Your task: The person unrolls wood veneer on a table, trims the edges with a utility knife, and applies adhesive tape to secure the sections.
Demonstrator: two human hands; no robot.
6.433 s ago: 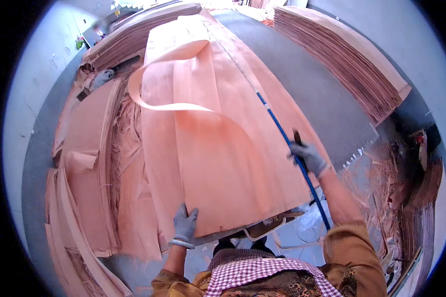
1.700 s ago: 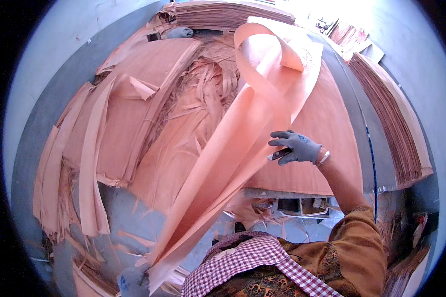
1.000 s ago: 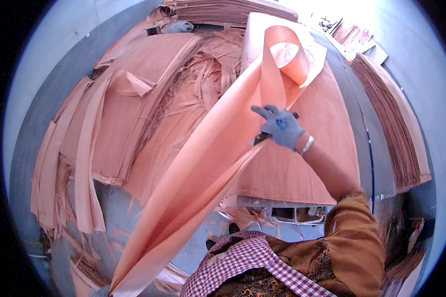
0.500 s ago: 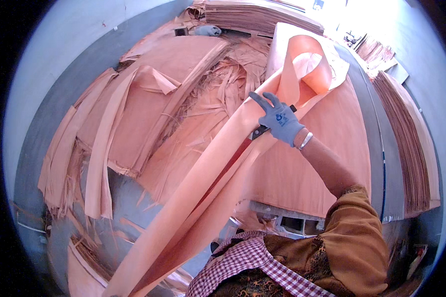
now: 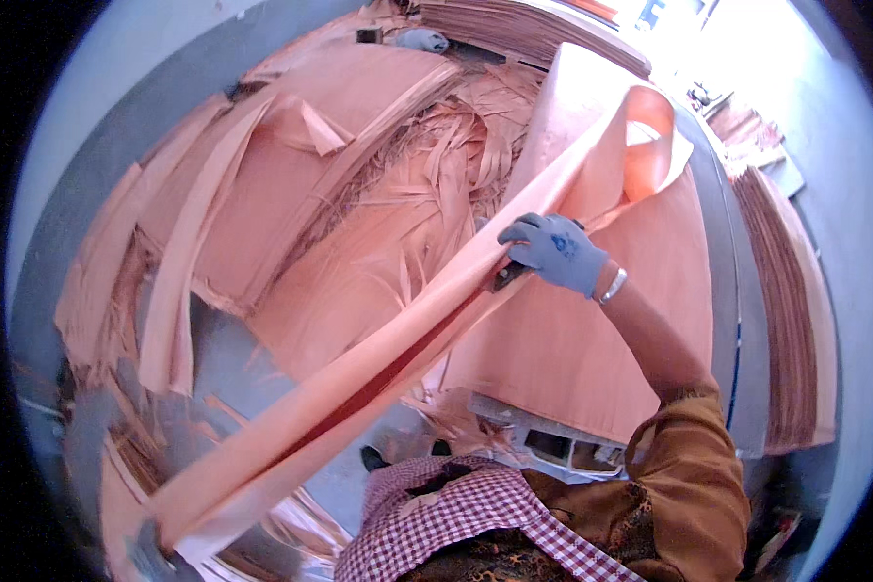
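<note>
A: Item one, the folded sheet (image 5: 378, 354). Where does it lie from your grips?

B: One long sheet, pinkish tan, thin, folded lengthwise. It spans from your left grip (image 5: 151, 558), at its near-left end, up past your right grip (image 5: 555, 254) and on beyond it to the right. Long axis: a slant, following the line from left grip to right grip.

A: State of each?

B: Right grip: gloved, closed around one dark tool (image 5: 507, 276), fingers bent over the sheet. Left grip: by the look of it, closed on the sheet's end (blurred at the edge of view, so you cannot tell finger from finger).

A: Which of your two is nearer the curled loop (image 5: 645, 173)?

B: The right grip; the loop stands beyond it and to its right. Your left grip is well apart, at the opposite end. One dark seam (image 5: 386, 373), the fold's opening, runs between the two, its upper end just beside the tool.

A: Adjoining stock?

B: Flat stack (image 5: 601, 339), one: nearer you than the right grip. Torn scraps (image 5: 446, 155), many: beyond that grip, to its left.
</note>
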